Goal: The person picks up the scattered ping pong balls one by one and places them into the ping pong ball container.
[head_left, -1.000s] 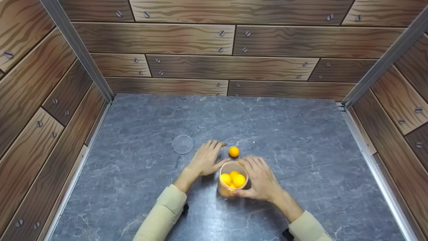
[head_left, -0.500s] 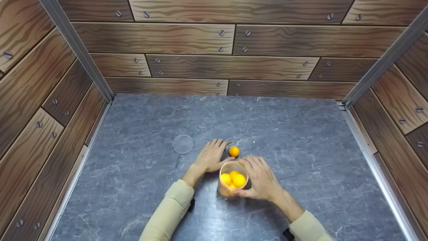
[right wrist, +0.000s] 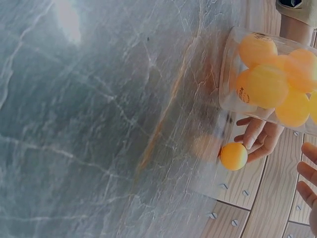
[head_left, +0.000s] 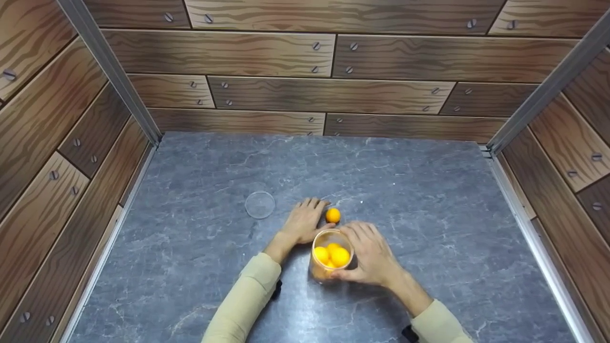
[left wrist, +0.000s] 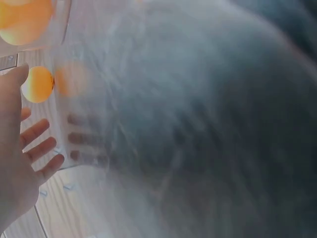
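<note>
A clear plastic jar (head_left: 322, 275) stands upright on the table with several orange ping-pong balls (head_left: 340, 257) inside. My right hand (head_left: 372, 257) grips it from the right, thumb on the near side and fingers around the far side. One loose orange ping-pong ball (head_left: 333, 216) lies on the table just beyond the jar. Beside that ball, on its left, is my left hand (head_left: 304, 224), its fingers extended and spread. In the left wrist view the left thumb (left wrist: 19, 74) is close to the loose ball; whether it touches is unclear.
A clear round disc (head_left: 260, 205), like a lid, lies on the table left of my left hand. The dark marbled tabletop (head_left: 429, 200) is bounded by wood-patterned walls (head_left: 267, 95) at the back and both sides, with metal strips along the corners and edges.
My left hand has shifted slightly right, closer to the loose ball, then stayed nearly still. The right hand and jar have kept their place.
</note>
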The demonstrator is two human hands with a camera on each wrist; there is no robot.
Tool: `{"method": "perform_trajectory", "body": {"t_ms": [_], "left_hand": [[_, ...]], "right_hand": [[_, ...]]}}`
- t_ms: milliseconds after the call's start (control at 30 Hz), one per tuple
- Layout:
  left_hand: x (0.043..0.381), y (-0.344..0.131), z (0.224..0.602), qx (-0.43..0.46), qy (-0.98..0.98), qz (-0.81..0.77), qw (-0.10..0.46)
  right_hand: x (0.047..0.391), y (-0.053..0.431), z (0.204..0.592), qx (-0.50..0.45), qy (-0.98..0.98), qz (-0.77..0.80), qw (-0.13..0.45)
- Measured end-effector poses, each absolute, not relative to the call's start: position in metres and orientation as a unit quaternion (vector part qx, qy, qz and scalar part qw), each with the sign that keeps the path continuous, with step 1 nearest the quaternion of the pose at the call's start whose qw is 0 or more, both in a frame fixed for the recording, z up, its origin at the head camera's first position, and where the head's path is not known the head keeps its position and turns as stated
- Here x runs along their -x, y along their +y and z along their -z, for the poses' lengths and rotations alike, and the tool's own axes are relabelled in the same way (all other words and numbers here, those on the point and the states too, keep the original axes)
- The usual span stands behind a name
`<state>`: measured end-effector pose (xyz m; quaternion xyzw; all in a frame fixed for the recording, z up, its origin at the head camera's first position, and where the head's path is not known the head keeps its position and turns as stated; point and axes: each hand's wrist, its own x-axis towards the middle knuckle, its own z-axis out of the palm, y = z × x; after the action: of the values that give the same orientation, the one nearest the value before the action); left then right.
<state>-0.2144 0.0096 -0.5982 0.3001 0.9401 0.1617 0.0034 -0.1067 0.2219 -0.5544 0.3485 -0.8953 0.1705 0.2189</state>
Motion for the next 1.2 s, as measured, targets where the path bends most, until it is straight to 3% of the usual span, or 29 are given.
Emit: {"method": "perform_trajectory", "body": {"t_ms": [1200], "left_hand": [[0.217,0.028,0.601,-0.312,0.941,-0.131,-0.022]], "right_hand": [[0.108,0.223,0.556,-0.352,-0.892,-0.172,0.227]]}}
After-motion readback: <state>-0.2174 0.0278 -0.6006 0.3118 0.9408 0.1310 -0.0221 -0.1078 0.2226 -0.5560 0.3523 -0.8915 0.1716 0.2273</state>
